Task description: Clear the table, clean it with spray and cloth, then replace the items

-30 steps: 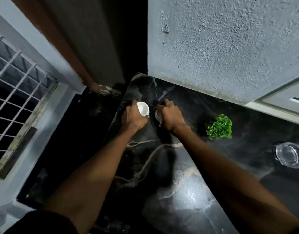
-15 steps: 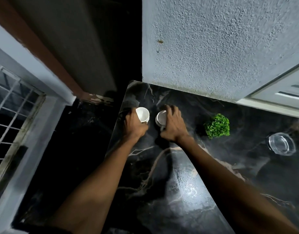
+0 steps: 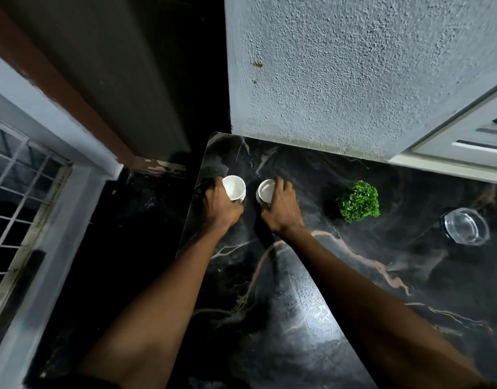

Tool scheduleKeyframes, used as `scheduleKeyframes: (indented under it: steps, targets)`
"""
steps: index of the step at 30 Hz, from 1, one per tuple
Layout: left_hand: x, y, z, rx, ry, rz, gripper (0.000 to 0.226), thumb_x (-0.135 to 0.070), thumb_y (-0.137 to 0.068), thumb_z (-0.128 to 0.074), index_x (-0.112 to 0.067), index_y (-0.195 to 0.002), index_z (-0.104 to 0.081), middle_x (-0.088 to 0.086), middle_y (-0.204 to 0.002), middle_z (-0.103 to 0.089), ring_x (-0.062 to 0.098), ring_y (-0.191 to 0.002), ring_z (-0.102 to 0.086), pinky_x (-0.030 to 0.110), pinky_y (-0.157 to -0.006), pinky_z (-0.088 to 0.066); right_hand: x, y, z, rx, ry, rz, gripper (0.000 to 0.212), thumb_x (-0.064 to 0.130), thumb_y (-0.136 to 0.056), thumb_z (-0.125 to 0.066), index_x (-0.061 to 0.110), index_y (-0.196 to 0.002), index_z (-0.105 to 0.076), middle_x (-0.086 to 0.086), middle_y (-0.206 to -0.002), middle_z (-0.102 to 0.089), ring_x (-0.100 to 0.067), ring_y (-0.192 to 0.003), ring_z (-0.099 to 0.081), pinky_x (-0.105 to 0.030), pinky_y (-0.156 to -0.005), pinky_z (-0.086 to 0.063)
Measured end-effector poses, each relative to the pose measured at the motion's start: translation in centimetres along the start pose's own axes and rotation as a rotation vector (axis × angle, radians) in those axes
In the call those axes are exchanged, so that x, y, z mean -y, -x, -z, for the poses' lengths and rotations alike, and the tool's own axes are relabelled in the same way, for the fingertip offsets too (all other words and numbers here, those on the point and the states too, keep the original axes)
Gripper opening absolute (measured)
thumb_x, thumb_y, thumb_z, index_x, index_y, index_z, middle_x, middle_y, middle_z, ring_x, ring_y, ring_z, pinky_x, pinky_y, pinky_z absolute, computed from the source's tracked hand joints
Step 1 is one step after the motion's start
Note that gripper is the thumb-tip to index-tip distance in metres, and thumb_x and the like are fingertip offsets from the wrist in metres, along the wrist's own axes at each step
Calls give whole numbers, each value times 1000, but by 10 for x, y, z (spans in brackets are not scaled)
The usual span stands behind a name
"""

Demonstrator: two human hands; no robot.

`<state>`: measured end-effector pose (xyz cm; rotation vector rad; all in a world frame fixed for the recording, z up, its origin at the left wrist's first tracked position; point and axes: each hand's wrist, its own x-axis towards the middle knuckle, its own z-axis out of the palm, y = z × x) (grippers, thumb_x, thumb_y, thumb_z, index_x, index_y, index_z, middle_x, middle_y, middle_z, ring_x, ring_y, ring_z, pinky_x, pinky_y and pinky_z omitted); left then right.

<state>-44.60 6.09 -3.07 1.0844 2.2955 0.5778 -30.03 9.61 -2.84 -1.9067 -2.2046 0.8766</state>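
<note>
Two white cups stand side by side at the far left corner of the black marble table (image 3: 339, 276) — the left hand (image 3: 220, 210) curls round the left cup (image 3: 234, 187), the right hand (image 3: 282, 210) round the right cup (image 3: 265, 190). Farther right sit a plant (image 3: 358, 201) and a glass bowl (image 3: 466, 226).

A single wide-angle head view looks steeply down and forward from above the person's own forearms onto a black marble bench (image 3: 339, 290). It faces the rough plastered wall (image 3: 339, 74) at the bench's far edge. The barred window (image 3: 14, 197) lies at the left margin; straight lines bow near the edges.
</note>
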Motion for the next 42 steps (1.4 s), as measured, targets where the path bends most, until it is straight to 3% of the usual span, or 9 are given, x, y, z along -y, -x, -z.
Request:
scheduleKeyframes:
  steps: [9,13,16,22,27,31,34,37,42]
  targets:
    - [0,-2,1,6,-43,-10,66,-25,-74,-83,-13,-131,-52,21,-124,-64,43,-113,-61,45,-85,-52,4,0,-1,-23,-31,-5,69,19,-81,-65,5,-140,-33,-20,-130,-44,-41,-120,-48,-46,-96,-44]
    - [3,-3,2,29,-100,4,80,-39,-68,-85,-20,-136,-46,15,-131,-61,39,-120,-58,46,-89,-52,-2,7,0,-15,-89,20,96,39,-82,-61,11,-157,-7,-23,-141,-35,-39,-129,-39,-51,-104,-41]
    - [10,4,-2,-23,-97,-17,91,-39,-61,-87,-16,-137,-41,13,-137,-51,37,-128,-47,47,-97,-47,-11,21,3,-90,-52,90,89,43,-79,-48,9,-154,-16,-21,-141,-35,-39,-126,-41,-51,-105,-43]
    - [29,92,-23,-306,50,-149,51,-20,-67,-71,-14,-114,-54,11,-117,-55,35,-111,-50,45,-96,-41,-63,84,-4,-100,84,106,75,34,-80,-53,7,-147,-33,-20,-149,-39,-39,-128,-45,-46,-104,-44]
    - [65,185,-79,68,28,-377,53,-34,-80,-59,-16,-130,-61,5,-135,-62,29,-127,-56,40,-108,-43,-141,161,-9,-95,224,-29,79,40,-79,-44,8,-151,-33,-19,-156,-37,-38,-134,-44,-48,-107,-40]
    - [66,228,-114,288,-221,-567,79,-49,-86,-50,-17,-157,-36,-2,-166,-29,16,-153,-27,32,-125,-16,-197,204,5,-99,272,-134,84,43,-79,-41,9,-155,-28,-17,-163,-26,-34,-145,-32,-46,-115,-29]
    - [46,250,-123,358,-406,-494,84,-53,-94,-43,-18,-163,-10,-3,-171,2,13,-158,0,28,-124,6,-236,228,16,0,277,-162,85,54,-85,-30,10,-157,-25,-16,-165,-19,-34,-148,-28,-45,-117,-27]
    - [28,252,-124,375,-409,-376,85,-54,-97,-47,-18,-163,-7,-5,-171,8,13,-158,3,31,-125,0,-262,242,22,145,241,-100,94,70,-84,-16,16,-161,-12,-8,-169,-1,-27,-155,-8,-43,-123,-17]
    - [1,277,-111,402,-390,-276,86,-53,-99,-48,-18,-163,-3,-6,-170,11,14,-158,2,35,-127,-3,-278,256,52,122,137,-27,97,72,-82,-23,18,-161,-8,-8,-169,2,-26,-156,-1,-43,-126,-8]
